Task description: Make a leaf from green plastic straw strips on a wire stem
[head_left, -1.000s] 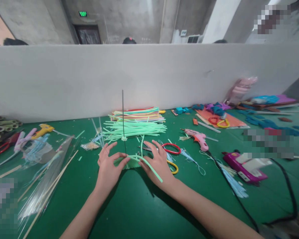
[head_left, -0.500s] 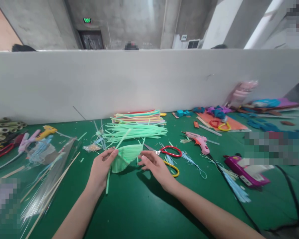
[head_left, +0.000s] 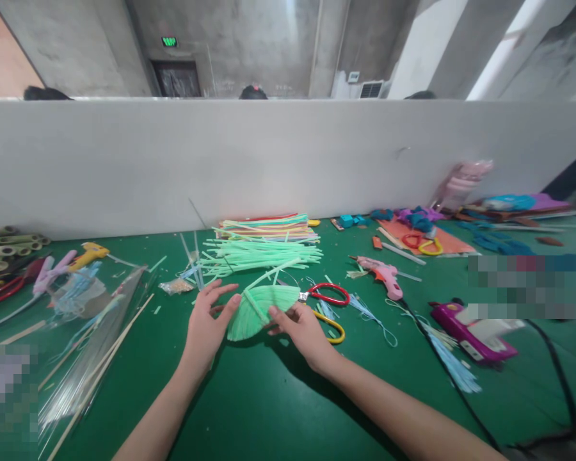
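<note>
A light-green fan-shaped piece of fuzzy pipe cleaner strips (head_left: pixel 269 302) is held above the table, a diagonal strip lying across it. My right hand (head_left: pixel 300 330) pinches its lower right part, thumb on top. At its left edge is my left hand (head_left: pixel 211 323), fingers spread and thumb close to or touching the piece. One thin dark wire (head_left: pixel 199 213) slants up beyond the left fingers; where it ends is unclear. Behind the fan lies a pile of loose green pipe cleaners (head_left: pixel 264 253). Scissors with red and yellow handles (head_left: pixel 330 294) rest just right of my right hand.
Multicoloured pipe cleaners (head_left: pixel 269 225) lie by the white partition (head_left: pixel 269 153). To the right are a pink glue gun (head_left: pixel 384 272), a purple device (head_left: pixel 470 333) with a black cable, and blue tassels (head_left: pixel 451 362). Clear plastic sheets (head_left: pixel 89 358) and a yellow glue gun (head_left: pixel 89 255) lie left.
The fan has shifted right and turned, bringing the diagonal strip across its face. My right hand has closed on it, while my left hand has loosened its pinch and spread its fingers.
</note>
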### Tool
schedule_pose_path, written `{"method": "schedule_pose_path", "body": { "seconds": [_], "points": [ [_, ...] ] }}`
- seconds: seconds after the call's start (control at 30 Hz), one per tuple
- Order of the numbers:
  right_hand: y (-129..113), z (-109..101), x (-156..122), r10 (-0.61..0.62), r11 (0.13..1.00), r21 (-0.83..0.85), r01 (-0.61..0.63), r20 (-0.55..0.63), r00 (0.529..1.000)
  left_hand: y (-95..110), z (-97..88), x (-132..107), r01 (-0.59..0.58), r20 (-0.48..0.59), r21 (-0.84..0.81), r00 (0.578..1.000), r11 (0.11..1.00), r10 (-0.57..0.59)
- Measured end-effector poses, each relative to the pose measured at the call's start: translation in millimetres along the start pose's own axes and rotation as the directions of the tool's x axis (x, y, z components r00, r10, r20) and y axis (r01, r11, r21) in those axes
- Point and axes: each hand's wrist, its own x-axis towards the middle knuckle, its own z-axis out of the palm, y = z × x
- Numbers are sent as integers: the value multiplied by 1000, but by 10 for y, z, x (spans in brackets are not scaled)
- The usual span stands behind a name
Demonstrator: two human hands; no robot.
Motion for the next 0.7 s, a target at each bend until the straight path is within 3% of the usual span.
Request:
{"method": "schedule_pose_path", "body": {
  "seconds": [0.07, 0.13, 0.2, 0.27, 0.33, 0.43, 0.7],
  "points": [
    [8, -6, 11, 21, 998, 58, -18, -50, 999, 33, -18, -29, -150, -89, 194, 981, 969, 170],
    [26, -19, 26, 34, 993, 118, -22, -103, 994, 72, -27, -74, -292, -143, 402, 916, 868, 374],
    [47, -35, 40, 40, 983, 181, -16, -133, 990, 104, -19, -127, -374, -131, 557, 842, 742, 523],
    [61, -45, 47, 46, 974, 227, -12, -145, 988, 121, 8, -180, -415, -61, 656, 804, 630, 592],
    [65, -47, 45, 55, 970, 244, -17, -149, 987, 123, 46, -221, -426, 9, 705, 804, 567, 594],
    [63, -33, 31, 52, 968, 250, -22, -113, 992, 114, 96, -243, -386, 22, 732, 837, 561, 547],
    [48, 16, -12, 68, 974, 218, -56, -49, 996, 94, 30, -137, -229, -69, 638, 934, 735, 351]
  ]
}}
